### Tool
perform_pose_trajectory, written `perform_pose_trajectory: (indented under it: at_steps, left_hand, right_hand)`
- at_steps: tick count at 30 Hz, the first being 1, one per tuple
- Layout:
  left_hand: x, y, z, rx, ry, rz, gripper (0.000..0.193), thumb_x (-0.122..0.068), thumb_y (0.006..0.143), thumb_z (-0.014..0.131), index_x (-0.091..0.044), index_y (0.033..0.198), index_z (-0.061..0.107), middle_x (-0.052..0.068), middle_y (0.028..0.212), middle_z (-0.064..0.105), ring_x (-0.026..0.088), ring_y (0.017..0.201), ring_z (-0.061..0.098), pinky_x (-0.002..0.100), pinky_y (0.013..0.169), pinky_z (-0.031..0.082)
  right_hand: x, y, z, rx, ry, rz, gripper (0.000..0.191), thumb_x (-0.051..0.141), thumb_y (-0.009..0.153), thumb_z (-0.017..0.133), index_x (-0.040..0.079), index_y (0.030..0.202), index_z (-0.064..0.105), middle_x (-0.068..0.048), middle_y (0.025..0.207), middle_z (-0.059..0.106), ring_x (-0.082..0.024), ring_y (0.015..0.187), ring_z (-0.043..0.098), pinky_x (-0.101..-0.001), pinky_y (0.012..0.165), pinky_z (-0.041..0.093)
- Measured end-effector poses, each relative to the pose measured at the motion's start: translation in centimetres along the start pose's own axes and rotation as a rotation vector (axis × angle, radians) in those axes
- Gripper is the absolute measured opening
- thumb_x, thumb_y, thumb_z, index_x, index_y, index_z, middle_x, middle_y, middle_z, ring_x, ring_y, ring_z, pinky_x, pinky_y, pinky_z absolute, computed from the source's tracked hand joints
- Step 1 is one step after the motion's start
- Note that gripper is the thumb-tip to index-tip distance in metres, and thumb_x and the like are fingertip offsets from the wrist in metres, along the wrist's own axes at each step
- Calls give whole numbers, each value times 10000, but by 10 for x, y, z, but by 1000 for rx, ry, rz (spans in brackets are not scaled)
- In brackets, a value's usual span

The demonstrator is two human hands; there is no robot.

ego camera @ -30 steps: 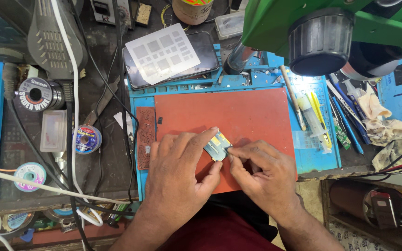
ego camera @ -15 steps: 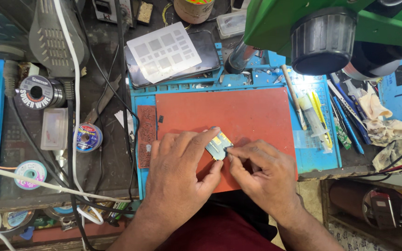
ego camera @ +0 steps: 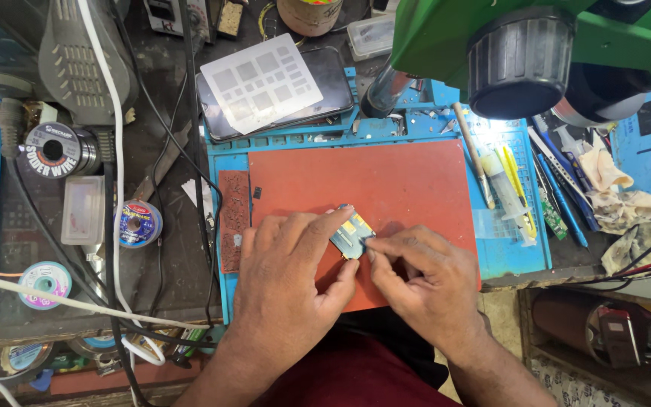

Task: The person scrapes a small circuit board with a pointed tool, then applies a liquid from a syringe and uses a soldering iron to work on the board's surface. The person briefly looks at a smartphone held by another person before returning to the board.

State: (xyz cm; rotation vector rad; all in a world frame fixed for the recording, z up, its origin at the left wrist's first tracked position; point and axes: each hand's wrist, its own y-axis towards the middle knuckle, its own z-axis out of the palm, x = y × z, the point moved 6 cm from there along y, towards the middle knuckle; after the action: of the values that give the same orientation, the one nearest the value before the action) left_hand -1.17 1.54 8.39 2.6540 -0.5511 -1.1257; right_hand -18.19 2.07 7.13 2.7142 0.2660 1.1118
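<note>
My left hand (ego camera: 291, 275) pinches a small circuit board (ego camera: 351, 234) with silver shields, holding it against the red work mat (ego camera: 386, 181). My right hand (ego camera: 427, 283) is closed beside it, fingertips pressed to the board's right edge as if gripping a thin tool; the tool itself is hidden by the fingers. Both hands rest on the near half of the mat.
A blue silicone mat (ego camera: 506, 249) surrounds the red one. A phone with a metal stencil (ego camera: 261, 83) lies behind. Tweezers, syringes and screwdrivers (ego camera: 518, 185) lie right. Solder spools (ego camera: 54, 151) and cables crowd the left. A green microscope head (ego camera: 521, 53) hangs above right.
</note>
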Motion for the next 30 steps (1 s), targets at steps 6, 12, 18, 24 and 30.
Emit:
perform_pose_trajectory:
  at_steps: [6, 12, 18, 24, 30]
  left_hand:
    - [1, 0, 2, 4, 4, -1, 597, -213, 774, 822, -113, 1325, 614, 37, 1160, 659, 266, 1023, 586, 443, 856, 418]
    - [0, 0, 2, -8, 3, 9, 594, -207, 776, 819, -113, 1326, 614, 35, 1159, 659, 268, 1033, 587, 446, 862, 419]
    - [-1, 0, 1, -11, -3, 6, 590, -200, 777, 817, -114, 1324, 614, 32, 1163, 663, 270, 1036, 589, 445, 860, 420]
    - [-1, -1, 1, 0, 2, -1, 592, -203, 775, 822, -114, 1323, 618, 31, 1156, 664, 268, 1030, 589, 444, 851, 417]
    - [-2, -1, 0, -10, 3, 2, 592, -203, 778, 818, -116, 1327, 617, 31, 1169, 663, 272, 1039, 588, 445, 861, 419]
  right_hand:
    - [-3, 0, 0, 9, 1, 5, 168, 82, 790, 799, 90, 958, 807, -25, 815, 759, -97, 469, 568, -262, 437, 417]
    - [-3, 0, 1, 3, -7, 23, 162, 78, 783, 805, 81, 945, 809, -40, 822, 767, -124, 469, 584, -274, 442, 431]
    - [-1, 0, 0, -7, -13, -15, 158, 79, 796, 795, 84, 954, 800, -38, 814, 754, -124, 528, 622, -272, 475, 456]
    - [0, 0, 0, -21, -18, -10, 148, 84, 803, 795, 82, 951, 799, -35, 803, 746, -118, 511, 601, -272, 466, 443]
    - [-1, -1, -1, -17, -17, 3, 148, 75, 805, 790, 82, 953, 796, -35, 799, 736, -104, 497, 577, -267, 463, 433]
